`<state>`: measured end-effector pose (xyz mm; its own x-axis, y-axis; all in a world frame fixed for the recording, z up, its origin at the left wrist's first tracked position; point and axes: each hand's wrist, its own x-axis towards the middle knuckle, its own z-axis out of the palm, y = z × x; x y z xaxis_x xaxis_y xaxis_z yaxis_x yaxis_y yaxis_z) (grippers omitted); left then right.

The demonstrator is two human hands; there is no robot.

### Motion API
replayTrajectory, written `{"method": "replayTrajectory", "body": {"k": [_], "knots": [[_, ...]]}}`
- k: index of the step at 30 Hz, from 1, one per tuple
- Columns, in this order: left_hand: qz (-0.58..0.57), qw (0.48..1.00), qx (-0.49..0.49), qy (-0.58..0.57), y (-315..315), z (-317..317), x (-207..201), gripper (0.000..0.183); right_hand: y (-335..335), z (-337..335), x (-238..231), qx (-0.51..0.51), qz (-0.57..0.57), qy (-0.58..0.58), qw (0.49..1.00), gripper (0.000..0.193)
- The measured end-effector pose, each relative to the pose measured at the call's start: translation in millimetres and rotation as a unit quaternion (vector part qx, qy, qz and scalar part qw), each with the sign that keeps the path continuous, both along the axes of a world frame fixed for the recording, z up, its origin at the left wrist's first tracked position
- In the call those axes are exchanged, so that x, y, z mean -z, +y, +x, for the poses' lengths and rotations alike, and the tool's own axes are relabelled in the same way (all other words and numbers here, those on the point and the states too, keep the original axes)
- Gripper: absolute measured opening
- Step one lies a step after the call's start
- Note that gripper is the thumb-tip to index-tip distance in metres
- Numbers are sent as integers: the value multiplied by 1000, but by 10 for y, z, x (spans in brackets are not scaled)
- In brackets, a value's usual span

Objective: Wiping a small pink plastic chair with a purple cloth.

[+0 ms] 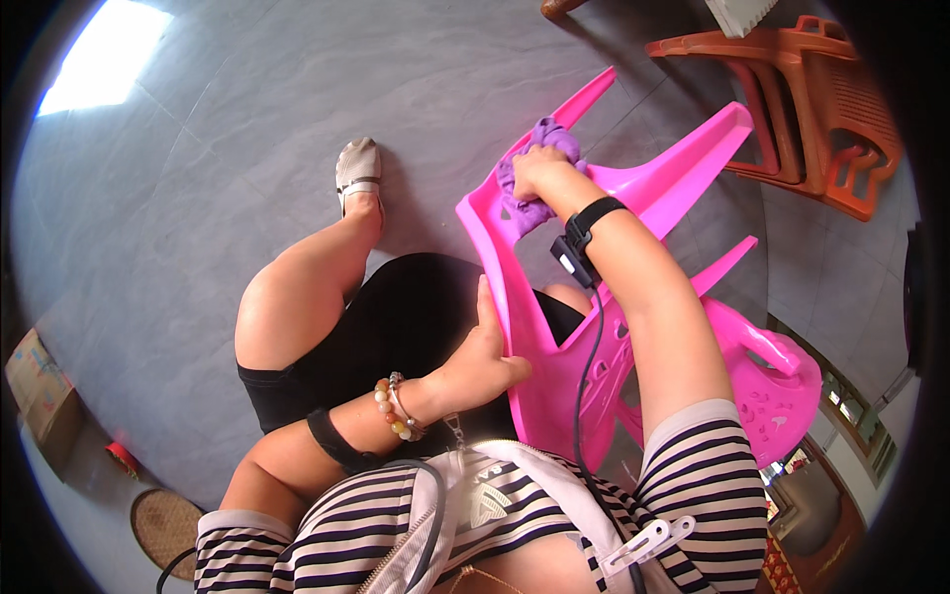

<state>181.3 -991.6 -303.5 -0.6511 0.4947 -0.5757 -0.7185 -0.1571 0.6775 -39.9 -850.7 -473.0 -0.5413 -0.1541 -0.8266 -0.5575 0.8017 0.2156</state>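
Observation:
A pink plastic chair [539, 381] lies tipped over against my lap, its legs pointing up and away to the right. My left hand [480, 358] grips the chair's near left edge, one finger stretched along the rim and some fingers hidden. In my right hand [542, 170] is a bunched purple cloth [556, 137], pressed against the chair near the base of a far leg. Part of the cloth hangs below the hand, over the pink frame.
Orange-brown plastic chairs [792, 109] stand at the far right on the grey tiled floor [247, 129]. To the left are a cardboard box [45, 396] and a round woven tray [166, 535]. A black cable [586, 396] runs down from my right wrist across the pink chair.

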Motion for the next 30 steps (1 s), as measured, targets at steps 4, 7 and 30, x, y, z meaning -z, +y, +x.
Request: {"method": "replayTrajectory", "body": {"k": [4,7,30], "knots": [[21,999,13,-25,12,-27,-17,113,-106,307,-216,19,-161,-141,977,45],[16,1000,1,-4,22,46,-27,114,-125,528,-480,54,-231,-152,960,49],[12,1000,6,7,30,43,-119,114,838,206,-759,4,-127,207,970,21]]}}
